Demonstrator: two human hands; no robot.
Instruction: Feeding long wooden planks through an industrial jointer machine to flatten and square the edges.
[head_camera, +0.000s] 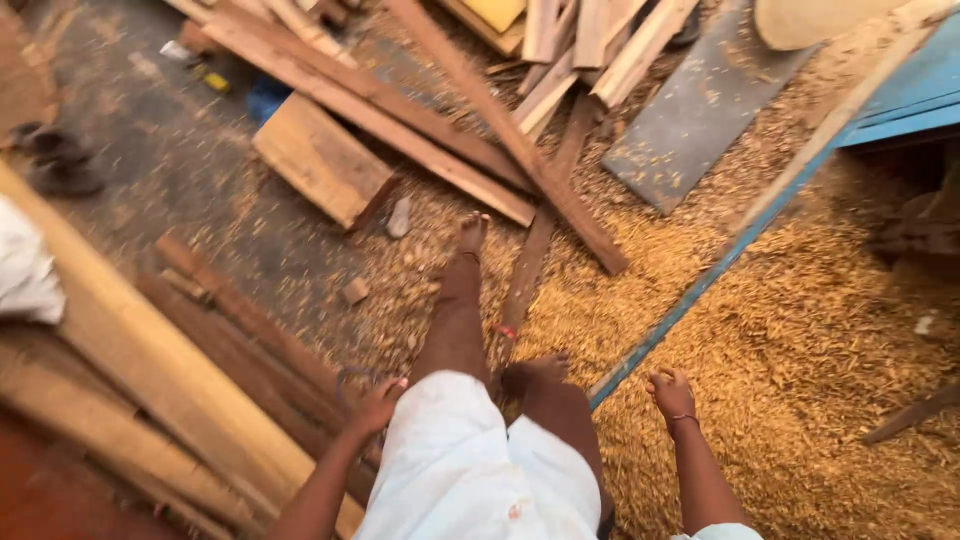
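Both hands empty. Left hand (378, 408) hangs loosely curled at 7 o'clock, just above the stacked long brown wooden planks (235, 340), whose long axis runs from 10 o'clock down to 5 o'clock. Right hand (672, 394) loosely closed, holding nothing, at 5 o'clock, beside the blue-edged wooden beam (720, 262), which points toward 1 o'clock. Wood shavings (800, 340) cover the floor.

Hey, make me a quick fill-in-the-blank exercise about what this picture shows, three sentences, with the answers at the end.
1. Both the left hand and the right hand hold ____.
2. The floor under the bare feet is covered in wood ____.
3. The person wears ____ shorts.

Missing words: nothing; shavings; white
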